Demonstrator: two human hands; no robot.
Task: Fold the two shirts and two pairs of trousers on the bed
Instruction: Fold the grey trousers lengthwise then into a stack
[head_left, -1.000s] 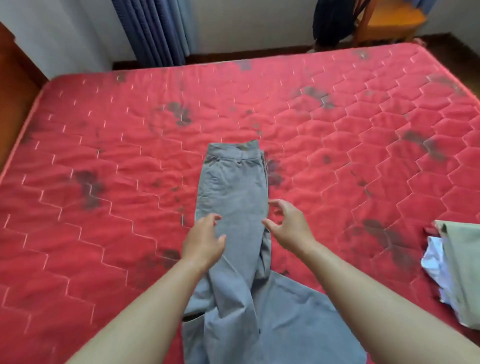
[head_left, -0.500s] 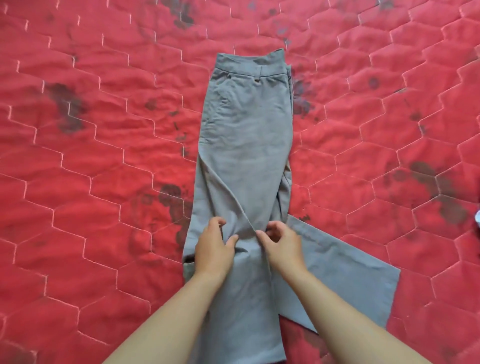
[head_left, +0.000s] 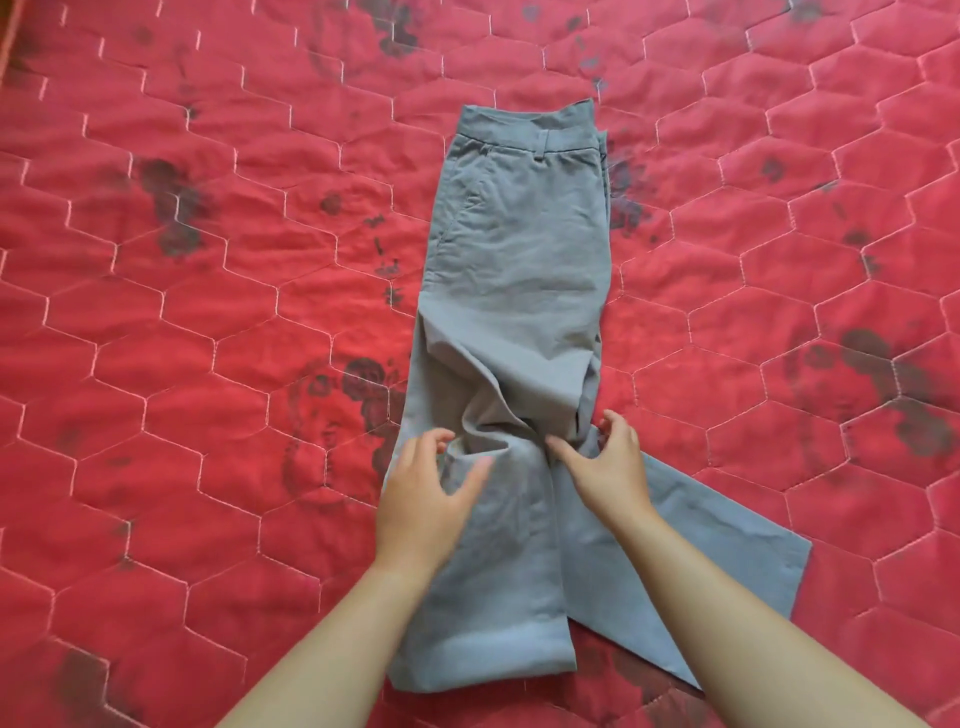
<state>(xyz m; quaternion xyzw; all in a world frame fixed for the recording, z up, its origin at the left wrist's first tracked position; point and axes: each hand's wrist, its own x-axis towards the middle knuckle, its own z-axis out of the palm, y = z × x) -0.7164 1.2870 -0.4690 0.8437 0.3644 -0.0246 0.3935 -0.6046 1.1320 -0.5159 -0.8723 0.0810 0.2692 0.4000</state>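
Note:
A pair of grey trousers (head_left: 519, 270) lies lengthwise on the red quilted bed (head_left: 208, 312), waistband at the far end. One leg is folded over the other; the lower leg splays out to the right. The cloth is bunched into creases around the knee area. My left hand (head_left: 431, 493) hovers over or lightly touches the upper leg with fingers spread and relaxed. My right hand (head_left: 608, 462) rests on the cloth just right of the creases, fingers loosely bent, nothing pinched that I can see. No shirts or other trousers are in view.
The mattress cover carries dark flower prints and white hexagon stitching on all sides of the trousers. A brown edge shows at the top left corner (head_left: 8, 31).
Both hands have let go of the pinched crease and opened. The camera has dipped lower, so the trouser hems now show.

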